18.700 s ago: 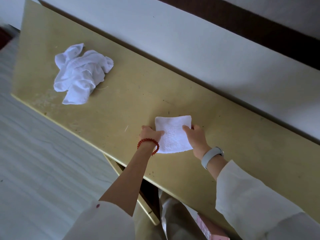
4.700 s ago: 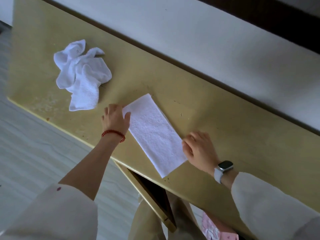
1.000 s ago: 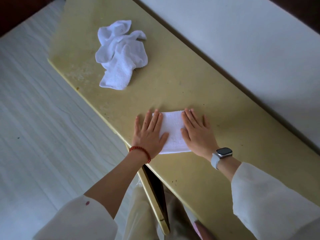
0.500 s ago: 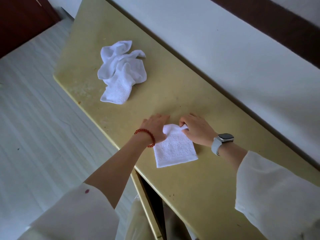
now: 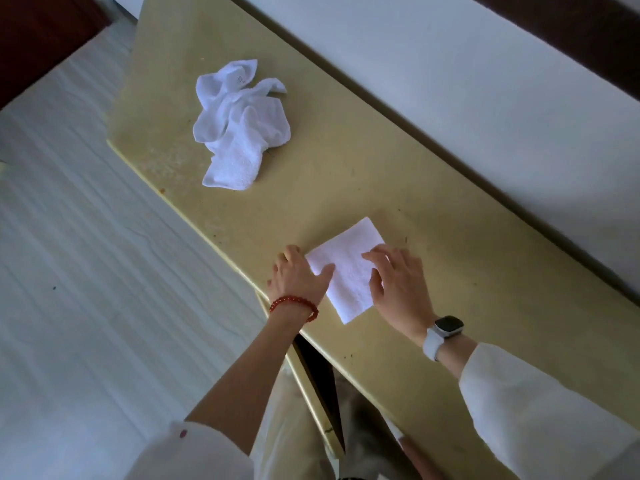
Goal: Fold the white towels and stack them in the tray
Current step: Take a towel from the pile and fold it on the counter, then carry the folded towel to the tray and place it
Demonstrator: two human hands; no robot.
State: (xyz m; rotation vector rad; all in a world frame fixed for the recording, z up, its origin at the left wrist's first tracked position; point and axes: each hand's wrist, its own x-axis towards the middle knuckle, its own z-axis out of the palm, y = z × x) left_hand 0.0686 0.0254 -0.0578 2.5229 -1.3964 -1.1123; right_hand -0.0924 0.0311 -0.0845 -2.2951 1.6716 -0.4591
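Note:
A small folded white towel [image 5: 349, 265] lies flat as a square on the yellow table [image 5: 346, 174], close to its near edge. My left hand [image 5: 298, 277] rests at the towel's left side, thumb on the cloth, fingers spread. My right hand [image 5: 398, 285] presses on its right side with straight fingers. A crumpled heap of white towels [image 5: 239, 126] sits further left on the table. No tray is in view.
The table's far edge runs along a white wall [image 5: 485, 98]. Pale wood-grain floor [image 5: 86, 271] lies to the left. A dark gap under the table edge [image 5: 318, 368] shows in front of my legs.
Half a second ago both hands were pinching the towel's far corners; now they lie flat on either side of it. The towel has turned slightly and lies smooth.

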